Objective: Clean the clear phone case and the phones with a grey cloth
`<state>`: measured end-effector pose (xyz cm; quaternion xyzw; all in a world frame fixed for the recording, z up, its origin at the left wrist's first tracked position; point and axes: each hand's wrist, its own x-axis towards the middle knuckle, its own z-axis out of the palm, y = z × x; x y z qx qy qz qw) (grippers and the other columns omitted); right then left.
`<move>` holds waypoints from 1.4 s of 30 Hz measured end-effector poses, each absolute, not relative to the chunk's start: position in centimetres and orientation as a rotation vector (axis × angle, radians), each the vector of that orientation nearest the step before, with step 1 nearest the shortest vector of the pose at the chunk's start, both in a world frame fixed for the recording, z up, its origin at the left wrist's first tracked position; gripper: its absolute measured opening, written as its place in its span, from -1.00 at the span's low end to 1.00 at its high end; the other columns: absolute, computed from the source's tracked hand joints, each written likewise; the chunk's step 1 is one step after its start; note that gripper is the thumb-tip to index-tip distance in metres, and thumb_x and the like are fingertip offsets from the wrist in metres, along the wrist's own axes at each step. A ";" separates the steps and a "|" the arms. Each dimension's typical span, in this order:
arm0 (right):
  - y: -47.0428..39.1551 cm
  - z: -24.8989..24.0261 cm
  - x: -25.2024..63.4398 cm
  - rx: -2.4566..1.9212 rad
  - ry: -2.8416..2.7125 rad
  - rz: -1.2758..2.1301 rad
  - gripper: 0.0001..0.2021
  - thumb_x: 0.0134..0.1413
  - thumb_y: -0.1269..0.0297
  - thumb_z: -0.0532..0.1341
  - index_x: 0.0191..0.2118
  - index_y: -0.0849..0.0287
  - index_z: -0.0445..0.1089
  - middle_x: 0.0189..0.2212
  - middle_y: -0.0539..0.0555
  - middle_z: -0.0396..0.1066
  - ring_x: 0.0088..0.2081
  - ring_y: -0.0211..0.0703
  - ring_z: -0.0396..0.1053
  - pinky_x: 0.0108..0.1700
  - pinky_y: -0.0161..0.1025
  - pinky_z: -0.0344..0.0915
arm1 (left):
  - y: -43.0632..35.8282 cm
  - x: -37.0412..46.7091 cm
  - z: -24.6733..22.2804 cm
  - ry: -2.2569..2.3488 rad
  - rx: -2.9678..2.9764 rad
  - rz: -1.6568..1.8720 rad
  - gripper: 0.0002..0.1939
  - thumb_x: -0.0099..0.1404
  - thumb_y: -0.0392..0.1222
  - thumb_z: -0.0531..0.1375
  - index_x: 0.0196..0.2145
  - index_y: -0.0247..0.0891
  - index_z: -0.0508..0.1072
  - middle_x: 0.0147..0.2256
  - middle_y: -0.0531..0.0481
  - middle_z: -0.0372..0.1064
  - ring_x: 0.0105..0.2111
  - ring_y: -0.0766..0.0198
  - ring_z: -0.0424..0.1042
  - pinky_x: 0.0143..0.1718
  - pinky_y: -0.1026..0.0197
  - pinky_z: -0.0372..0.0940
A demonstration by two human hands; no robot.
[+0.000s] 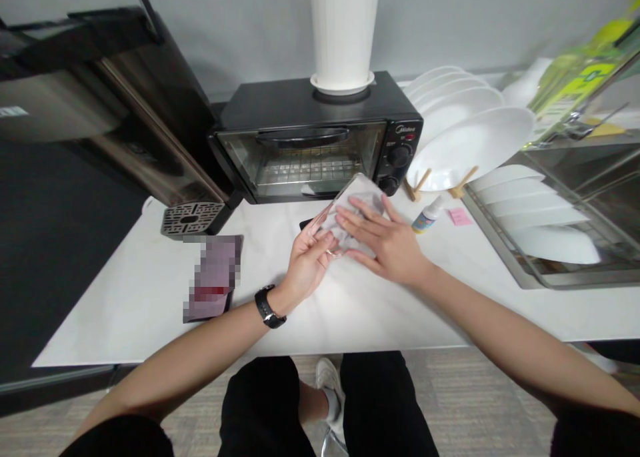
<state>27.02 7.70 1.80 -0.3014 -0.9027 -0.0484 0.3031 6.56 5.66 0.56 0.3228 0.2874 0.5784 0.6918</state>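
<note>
A thin, flat, clear-edged item is raised above the white counter in front of the toaster oven; what it is I cannot make out for sure. My left hand grips its lower left edge, thumb on top. Over its face lies a pale cloth, pressed by my right hand, whose fingers are stretched and slightly spread. Part of a dark object shows on the counter behind my left hand. To the right stands a small spray bottle with a white cap.
Behind is a black toaster oven with a white pot on top. White plates stand in a rack beside a sink. A drink machine and a blurred-out phone-like object are at left; a pink note lies right.
</note>
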 end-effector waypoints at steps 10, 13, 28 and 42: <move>7.0 1.8 26.3 -0.839 -2.430 -0.130 -0.30 0.48 -0.14 0.10 0.55 0.05 0.05 0.48 0.13 0.16 0.56 0.28 -0.10 0.52 0.52 -0.22 | 5.6 6.5 0.9 0.617 0.758 1.178 -0.33 0.05 -0.40 0.43 0.12 -0.07 0.50 -0.34 0.17 0.50 -0.44 0.42 0.43 -0.28 0.32 0.40; 7.5 2.4 27.0 -1.025 -2.288 -0.162 -0.28 0.46 -0.15 0.10 0.57 -0.03 -0.01 0.51 0.11 0.11 0.57 0.40 -0.20 0.49 0.62 -0.27 | 5.6 6.6 1.5 0.551 0.757 1.109 -0.24 0.09 -0.39 0.43 0.23 0.00 0.45 -0.19 0.12 0.55 -0.29 0.38 0.51 -0.09 0.22 0.43; 8.4 1.7 27.5 -1.031 -2.229 -0.102 -0.41 0.52 0.20 0.01 0.56 -0.04 0.01 0.56 0.10 -0.01 0.59 0.26 -0.22 0.49 0.54 -0.15 | 5.8 6.6 1.4 0.549 0.769 1.093 -0.40 0.13 -0.38 0.35 0.15 -0.13 0.51 -0.19 0.02 0.52 -0.35 0.37 0.40 -0.15 0.22 0.39; 8.3 2.0 27.7 -0.899 -2.307 0.004 -0.53 0.50 0.07 0.11 0.39 0.05 0.36 0.33 0.10 0.43 0.41 0.16 0.30 0.47 0.36 0.12 | 5.8 6.6 1.2 0.585 0.654 1.118 -0.68 0.06 -0.45 0.32 -0.22 -0.19 0.50 -0.43 0.13 0.34 -0.45 0.39 0.33 -0.30 0.28 0.31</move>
